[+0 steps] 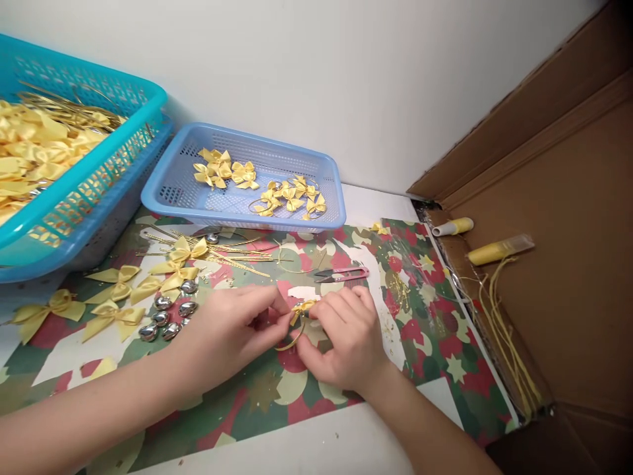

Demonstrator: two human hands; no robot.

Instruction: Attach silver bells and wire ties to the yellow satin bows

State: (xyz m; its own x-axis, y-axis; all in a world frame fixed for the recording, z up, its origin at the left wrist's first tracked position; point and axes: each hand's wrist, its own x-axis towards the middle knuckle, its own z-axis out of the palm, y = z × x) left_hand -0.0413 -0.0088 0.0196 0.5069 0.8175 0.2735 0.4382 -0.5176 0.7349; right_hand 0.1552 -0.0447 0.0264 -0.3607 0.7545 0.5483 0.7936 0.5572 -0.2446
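Note:
Between my hands is a small yellow ribbon bow point(303, 307) with a gold cord loop point(289, 346) hanging below it. My left hand point(242, 323) pinches it from the left, thumb and forefinger together. From the right, my right hand point(343, 330) grips it with curled fingers, the thumb beside the loop. The fingertips partly hide the bow. Silver heart-shaped beads point(171, 331) lie left of my left hand, with several loose yellow bows point(115, 315) beside them. Beyond my hands, thread snips point(342, 274) with a pink handle rest near a bundle of gold cords point(232, 256).
A blue basket point(247, 214) at the back holds several bows. At left, a turquoise basket point(113, 142) is heaped with bows and gold cords. Cardboard point(554, 264) walls the right side, with two yellow tubes point(499, 249) and hanging yellow strings point(507, 349). A patterned sheet point(237, 415) covers the table.

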